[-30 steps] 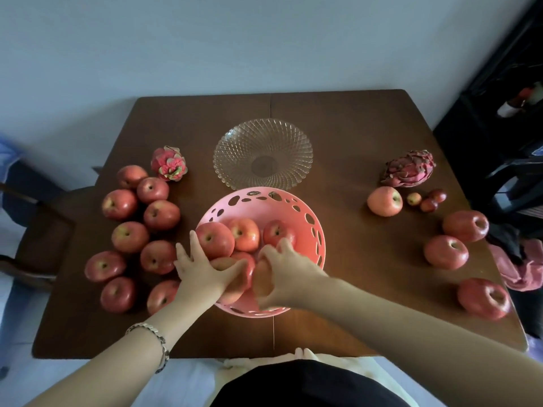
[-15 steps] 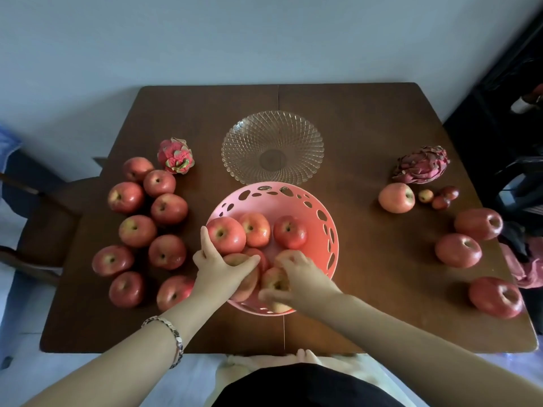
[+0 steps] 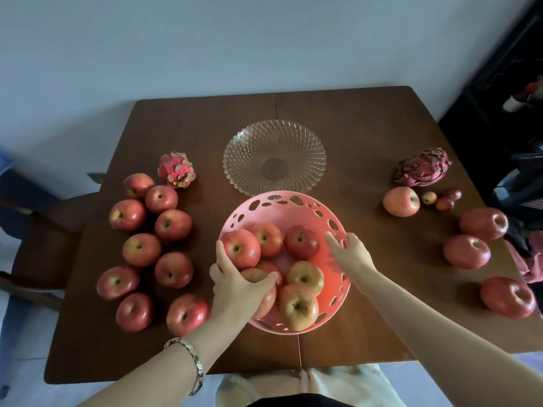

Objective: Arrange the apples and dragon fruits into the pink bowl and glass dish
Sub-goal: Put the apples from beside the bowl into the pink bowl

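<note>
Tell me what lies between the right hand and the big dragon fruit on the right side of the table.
Nothing visible blocks it. The right hand is at the pink bowl's right rim; the dragon fruit lies beyond open tabletop, with a pale apple just beside the straight line.

A dark brown wooden tabletop (image 3: 367, 136) with a seam down its middle stands against a plain pale wall (image 3: 205, 48). A dark wooden chair (image 3: 38, 230) sits at its left side. Dark furniture (image 3: 505, 92) crowds the right edge. The floor (image 3: 26, 377) looks pale, and the light is dim and soft.
</note>
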